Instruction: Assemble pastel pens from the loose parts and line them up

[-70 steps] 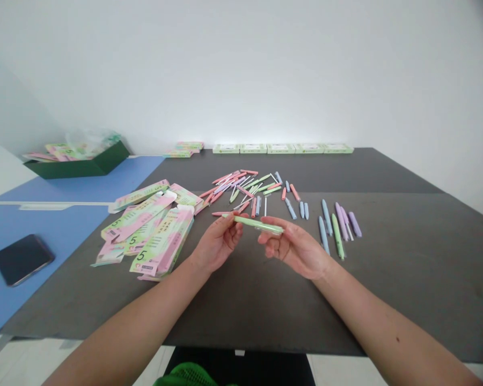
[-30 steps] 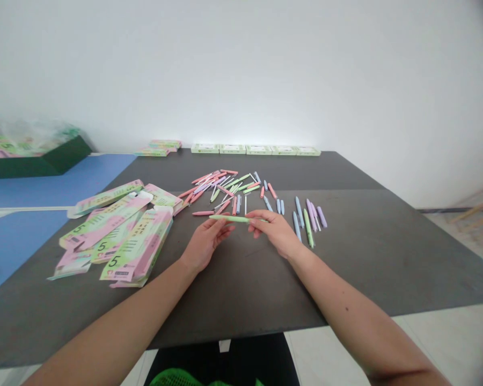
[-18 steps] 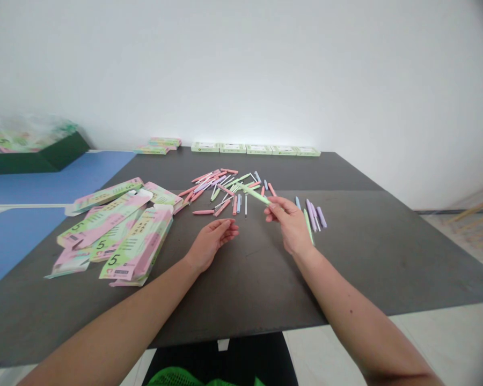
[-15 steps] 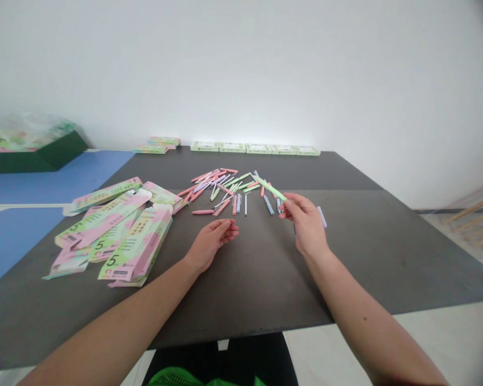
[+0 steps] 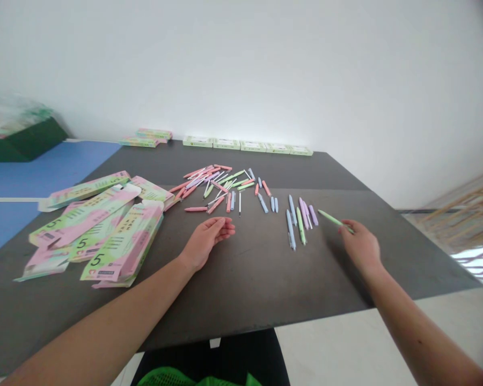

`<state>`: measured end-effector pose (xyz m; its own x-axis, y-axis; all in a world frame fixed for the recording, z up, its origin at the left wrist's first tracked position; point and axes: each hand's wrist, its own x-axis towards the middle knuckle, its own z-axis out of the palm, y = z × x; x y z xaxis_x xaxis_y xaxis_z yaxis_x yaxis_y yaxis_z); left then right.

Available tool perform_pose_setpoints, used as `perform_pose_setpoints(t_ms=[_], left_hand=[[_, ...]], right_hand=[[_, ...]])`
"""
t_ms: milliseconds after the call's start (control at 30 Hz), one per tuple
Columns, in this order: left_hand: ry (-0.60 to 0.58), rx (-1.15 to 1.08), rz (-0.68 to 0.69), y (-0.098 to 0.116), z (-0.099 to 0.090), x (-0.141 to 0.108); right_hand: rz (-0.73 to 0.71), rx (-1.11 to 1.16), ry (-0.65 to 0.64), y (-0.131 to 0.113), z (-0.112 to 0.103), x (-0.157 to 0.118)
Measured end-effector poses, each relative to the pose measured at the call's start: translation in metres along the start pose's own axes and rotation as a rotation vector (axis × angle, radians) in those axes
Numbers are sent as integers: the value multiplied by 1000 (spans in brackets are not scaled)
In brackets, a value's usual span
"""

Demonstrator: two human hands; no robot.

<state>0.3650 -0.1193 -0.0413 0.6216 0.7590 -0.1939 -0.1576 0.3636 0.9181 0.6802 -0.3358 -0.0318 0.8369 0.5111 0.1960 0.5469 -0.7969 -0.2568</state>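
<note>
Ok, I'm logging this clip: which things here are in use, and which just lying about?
In use:
- right hand pinching a green pen
- left hand, resting empty
- loose pastel pens

Lying about:
- flat pink-and-green cartons
- pale green boxes along the far edge
- dark green tray, far left

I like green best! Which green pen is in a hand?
The slim pale green pen pinched in the right hand. It is the only one lifted, while every other green pen lies on the dark grey tabletop.

A slim pastel green pen [image 5: 334, 218], tilted slantwise, its lower end pinched by the right hand [image 5: 360, 245]
</note>
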Motion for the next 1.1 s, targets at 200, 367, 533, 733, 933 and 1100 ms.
perform_pose_setpoints(t_ms=[200,367,533,733,933,1100], left_hand=[[-9,0,6,0,0,-2],[-14,13,8,0,1,-2],[-21,38,6,0,2,-2],[-29,40,6,-2,1,-1],[-28,49,-4,-3,1,0],[-25,62,1,-4,1,1]], right_hand=[[-65,-279,-178,-23,13,-16],[-95,-341,-218,-25,7,-14],[-82,-343,-218,-21,9,-13],[-55,-353,-255,-18,10,-10],[-82,-313,-142,-27,-6,-9],[-195,-189,-86,-72,-23,-11]])
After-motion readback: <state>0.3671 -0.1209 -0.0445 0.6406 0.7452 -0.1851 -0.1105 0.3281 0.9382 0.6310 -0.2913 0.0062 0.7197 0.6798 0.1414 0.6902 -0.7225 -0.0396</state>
